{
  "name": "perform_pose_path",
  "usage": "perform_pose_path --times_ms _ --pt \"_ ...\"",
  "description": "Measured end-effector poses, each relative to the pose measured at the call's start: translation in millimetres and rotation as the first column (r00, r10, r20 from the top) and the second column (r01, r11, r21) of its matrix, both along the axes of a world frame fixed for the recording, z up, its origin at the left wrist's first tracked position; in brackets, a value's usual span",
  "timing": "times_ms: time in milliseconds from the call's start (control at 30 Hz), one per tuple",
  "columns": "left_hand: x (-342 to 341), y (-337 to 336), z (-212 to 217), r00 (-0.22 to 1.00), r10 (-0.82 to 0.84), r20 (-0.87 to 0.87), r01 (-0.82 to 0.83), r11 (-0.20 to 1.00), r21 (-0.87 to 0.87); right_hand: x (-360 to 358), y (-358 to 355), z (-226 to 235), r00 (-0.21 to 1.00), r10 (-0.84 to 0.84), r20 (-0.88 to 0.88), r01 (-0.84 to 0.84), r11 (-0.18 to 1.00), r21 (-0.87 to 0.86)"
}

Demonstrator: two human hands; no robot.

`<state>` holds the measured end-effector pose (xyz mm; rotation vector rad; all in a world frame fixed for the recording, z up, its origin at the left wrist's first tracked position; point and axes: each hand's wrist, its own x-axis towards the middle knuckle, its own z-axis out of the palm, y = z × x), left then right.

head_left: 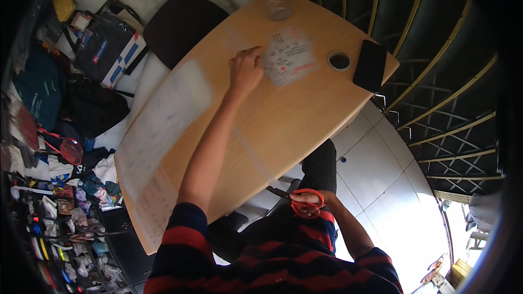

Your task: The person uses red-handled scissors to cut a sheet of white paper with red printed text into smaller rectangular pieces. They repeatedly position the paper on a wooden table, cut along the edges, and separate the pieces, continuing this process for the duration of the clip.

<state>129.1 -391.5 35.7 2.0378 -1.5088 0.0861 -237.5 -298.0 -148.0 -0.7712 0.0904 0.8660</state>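
Note:
My left hand [247, 69] reaches far out over the wooden table [305, 109], its fingers curled together close to the tabletop. Whatever may be between them is too small to make out. Just right of those fingers lies a clear plastic packet [291, 57] with red and black print. Low at the table's near edge, my right hand [311, 202] grips a pair of scissors [309, 191] by their red-orange handles. The dark blades point left, toward the edge of the table.
A tape roll [339, 61] and a black phone [370, 66] lie at the table's right end. A clear bottle [277, 4] stands at the far edge. Translucent printed sheeting [174, 114] covers the left side. Beyond are a dark chair [185, 24], bags and a metal folding gate [436, 98].

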Motion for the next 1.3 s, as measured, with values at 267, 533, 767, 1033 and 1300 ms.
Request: perform_pose_path --times_ms 267,533,767,1033,1300 --pt "45 19 15 0.994 0.011 0.113 -0.053 0.924 0.379 6 -5 -7 0.998 0.016 -0.054 -0.013 0.998 0.061" --pt "-113 184 17 0.998 -0.045 0.032 0.032 0.946 0.321 2 -7 -6 0.999 0.002 -0.035 0.002 0.992 0.125" --pt "-142 231 1 0.998 -0.054 0.018 0.048 0.963 0.266 9 -3 -28 0.980 0.154 -0.125 -0.117 0.957 0.267" --pt "-18 106 79 0.932 0.255 -0.256 -0.303 0.937 -0.171 5 -3 -20 0.996 0.032 -0.079 -0.025 0.996 0.084" --pt "91 -4 24 0.990 -0.086 0.111 0.089 0.996 -0.021 3 0 -18 0.996 0.027 -0.090 -0.017 0.993 0.115"
